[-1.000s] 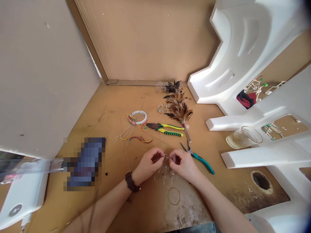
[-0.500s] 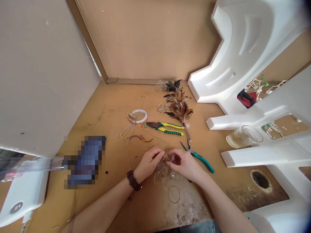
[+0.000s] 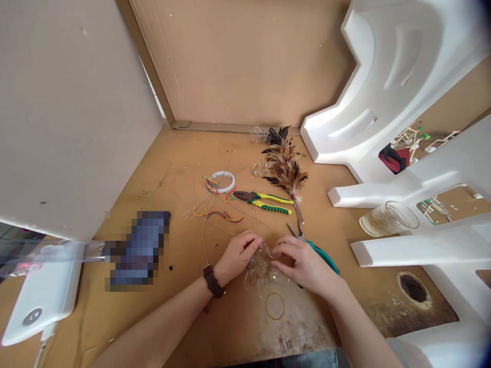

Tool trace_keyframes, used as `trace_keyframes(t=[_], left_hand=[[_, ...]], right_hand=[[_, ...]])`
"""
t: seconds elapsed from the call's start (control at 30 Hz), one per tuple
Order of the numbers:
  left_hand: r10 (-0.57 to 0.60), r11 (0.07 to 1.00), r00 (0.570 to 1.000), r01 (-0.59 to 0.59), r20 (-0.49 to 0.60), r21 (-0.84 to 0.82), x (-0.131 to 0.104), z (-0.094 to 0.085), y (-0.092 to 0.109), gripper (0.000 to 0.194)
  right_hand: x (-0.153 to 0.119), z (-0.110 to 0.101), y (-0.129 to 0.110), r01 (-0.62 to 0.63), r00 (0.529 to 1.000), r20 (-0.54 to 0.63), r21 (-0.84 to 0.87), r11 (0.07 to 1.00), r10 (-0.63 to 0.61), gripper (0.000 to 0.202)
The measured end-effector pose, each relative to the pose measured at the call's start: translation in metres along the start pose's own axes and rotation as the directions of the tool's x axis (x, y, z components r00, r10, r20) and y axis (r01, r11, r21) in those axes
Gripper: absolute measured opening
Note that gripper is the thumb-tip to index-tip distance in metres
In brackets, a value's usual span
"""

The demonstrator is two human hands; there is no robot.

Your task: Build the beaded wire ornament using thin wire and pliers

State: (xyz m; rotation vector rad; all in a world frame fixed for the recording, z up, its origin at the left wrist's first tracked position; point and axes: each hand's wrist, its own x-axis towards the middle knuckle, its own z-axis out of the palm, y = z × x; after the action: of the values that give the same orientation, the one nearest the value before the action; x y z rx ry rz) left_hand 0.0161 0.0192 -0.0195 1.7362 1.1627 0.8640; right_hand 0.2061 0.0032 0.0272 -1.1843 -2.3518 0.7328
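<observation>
Pinching thin wire [image 3: 267, 249], end perhaps hidden

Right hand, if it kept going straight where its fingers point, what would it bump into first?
The right hand would probably meet the beaded wire tangle first, then maybe the fingertips of the left hand. It's hard to tell which bits are at the same height.

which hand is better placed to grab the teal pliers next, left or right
Probably the right hand: it sits right beside the teal-handled needle-nose pliers, while the left hand is farther away, fingertips pinched at the beaded wirework.
</observation>
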Motion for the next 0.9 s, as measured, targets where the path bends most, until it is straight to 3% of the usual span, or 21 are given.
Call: trace_keyframes(t=[0.27,0.57,0.77,0.9], left_hand=[[-0.014,1.0,1.0,0.014,-0.003,0.025,0.0,0.001,0.001,0.03],[-0.006,1.0,1.0,0.006,-0.027,0.022,-0.001,0.004,0.001,0.029],[0.019,0.999,0.999,-0.017,-0.042,0.032,-0.003,0.006,0.002,0.029],[0.034,0.998,0.999,-0.033,-0.03,0.058,-0.006,0.006,0.003,0.03]], right_hand=[[-0.001,-0.001,-0.007,0.072,0.997,0.013,-0.252,0.965,-0.07,0.02],[0.001,0.006,-0.015,0.077,0.995,0.09,-0.44,0.895,-0.041,0.017],[0.002,0.011,-0.02,0.073,0.994,0.11,-0.439,0.895,-0.027,0.013],[0.004,0.005,-0.019,0.112,0.986,0.147,-0.274,0.955,-0.074,0.012]])
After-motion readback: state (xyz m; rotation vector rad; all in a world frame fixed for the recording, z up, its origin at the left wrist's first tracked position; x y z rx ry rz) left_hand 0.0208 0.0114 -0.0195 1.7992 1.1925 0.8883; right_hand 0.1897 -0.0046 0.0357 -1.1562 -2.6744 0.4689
